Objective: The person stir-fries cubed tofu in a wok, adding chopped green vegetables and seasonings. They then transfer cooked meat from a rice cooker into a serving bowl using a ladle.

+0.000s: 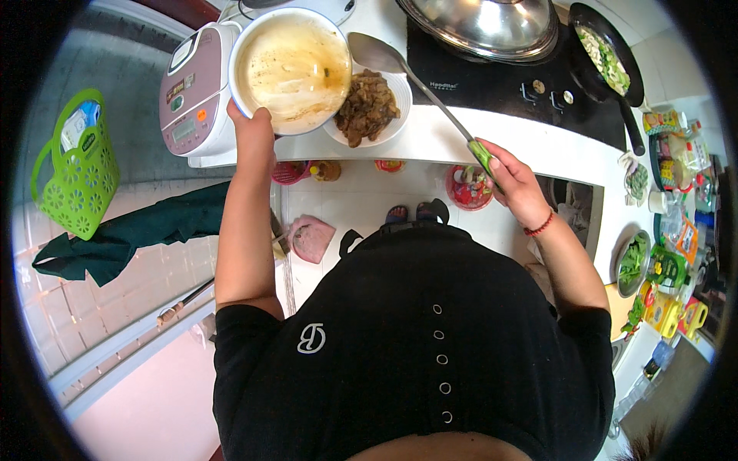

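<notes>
My left hand [253, 129] grips the near rim of a white bowl [282, 69], whose inside is coated with brown sauce residue. The bowl is tilted so its inside faces me, and its right edge overlaps a white ridged plate [399, 95]. On that plate lies a heap of brown cooked meat [368, 106]. My right hand [513, 181] holds a metal spatula [435, 101] by its green handle. The spatula's broad blade is beside the bowl's upper right rim, above the far side of the plate; whether it touches either, I cannot tell.
A pink and white rice cooker [199, 95] stands left of the bowl. On the black cooktop [478, 92] sit a steel-lidded pan [490, 26] and a black frying pan [605, 63] with green and white food, its handle jutting over the counter. A bowl of greens [633, 259] stands far right.
</notes>
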A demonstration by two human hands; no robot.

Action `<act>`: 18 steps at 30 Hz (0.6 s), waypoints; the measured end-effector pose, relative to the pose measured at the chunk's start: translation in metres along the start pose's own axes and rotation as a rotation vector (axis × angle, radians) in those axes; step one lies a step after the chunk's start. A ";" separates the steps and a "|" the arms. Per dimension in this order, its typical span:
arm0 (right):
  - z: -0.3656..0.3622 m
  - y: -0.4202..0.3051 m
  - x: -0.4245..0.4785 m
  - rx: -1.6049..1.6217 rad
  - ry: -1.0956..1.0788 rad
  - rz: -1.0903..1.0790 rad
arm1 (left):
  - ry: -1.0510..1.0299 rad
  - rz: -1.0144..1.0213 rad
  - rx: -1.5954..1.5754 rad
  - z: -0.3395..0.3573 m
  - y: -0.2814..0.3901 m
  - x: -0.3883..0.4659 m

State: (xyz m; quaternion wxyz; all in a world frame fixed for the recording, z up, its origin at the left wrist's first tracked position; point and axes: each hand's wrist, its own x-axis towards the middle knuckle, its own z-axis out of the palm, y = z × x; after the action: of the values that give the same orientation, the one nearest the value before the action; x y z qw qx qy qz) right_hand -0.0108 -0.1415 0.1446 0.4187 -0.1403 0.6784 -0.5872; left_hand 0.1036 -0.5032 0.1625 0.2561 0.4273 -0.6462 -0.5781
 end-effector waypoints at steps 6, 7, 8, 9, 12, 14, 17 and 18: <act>0.018 -0.004 0.031 -0.325 0.096 -0.274 | -0.069 -0.043 -0.096 0.005 -0.002 -0.008; 0.018 -0.001 0.031 -0.360 0.100 -0.298 | -0.080 -0.028 -0.110 0.004 -0.005 -0.006; 0.018 0.003 0.030 -0.396 0.100 -0.319 | -0.088 -0.017 -0.125 0.003 -0.008 -0.005; 0.017 0.007 0.028 -0.432 0.100 -0.341 | -0.083 -0.011 -0.140 0.003 -0.009 -0.004; 0.010 0.020 0.014 -0.406 0.016 -0.265 | -0.049 0.006 -0.174 0.004 -0.010 -0.005; 0.007 0.023 0.006 -0.211 -0.056 -0.159 | -0.017 0.013 -0.183 0.006 -0.006 -0.007; -0.001 0.013 -0.002 -0.065 -0.062 0.030 | 0.000 0.002 -0.205 0.001 -0.003 -0.006; 0.002 0.011 -0.002 -0.045 -0.032 -0.010 | -0.003 0.008 -0.184 0.000 -0.003 -0.005</act>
State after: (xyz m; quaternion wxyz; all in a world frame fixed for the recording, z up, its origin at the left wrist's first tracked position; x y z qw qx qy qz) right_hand -0.0048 -0.1383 0.1351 0.4233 -0.1623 0.6840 -0.5714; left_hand 0.1072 -0.4989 0.1605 0.2956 0.3987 -0.5925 -0.6345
